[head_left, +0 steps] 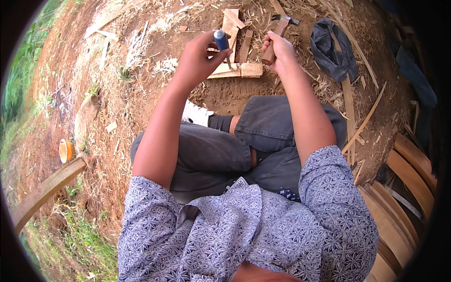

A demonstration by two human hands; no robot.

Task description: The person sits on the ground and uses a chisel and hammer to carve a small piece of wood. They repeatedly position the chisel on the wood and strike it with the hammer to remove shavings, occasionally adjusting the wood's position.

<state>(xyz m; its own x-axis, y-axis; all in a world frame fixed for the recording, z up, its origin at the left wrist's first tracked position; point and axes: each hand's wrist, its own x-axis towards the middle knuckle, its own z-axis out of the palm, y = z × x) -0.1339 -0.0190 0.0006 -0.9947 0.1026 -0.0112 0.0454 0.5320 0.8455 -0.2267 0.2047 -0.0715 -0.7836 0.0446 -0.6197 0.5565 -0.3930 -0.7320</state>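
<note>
Left hand (199, 54) of the person, seen in the head view, grasps a blue-handled chisel (222, 41) between thumb and fingers, with its metal-capped end uppermost and the blade pointing down over a pale crosspiece (252, 70). Holding it so low on the handle probably leaves the cap bare for striking and keeps the fingers out of the way. Whether the tip touches the wood or hangs just above it, I cannot tell. The right hand (283, 49) is wrapped around the wooden handle of a claw hammer (280, 29), held beside the chisel with the head pointing away from the body and the butt showing below the fist; a grip partway up the handle likely favours control over force. The crosspiece lies on the ground beyond the crossed legs, within easy reach of both arms, and short boards (244, 46) run away behind it, perhaps as support; whether they are joined is unclear. Curled shavings (136, 51) litter the soil around, while a dark plastic bag (324, 54) sits to the right of the hammer, apart from the wood between the hands.
</note>
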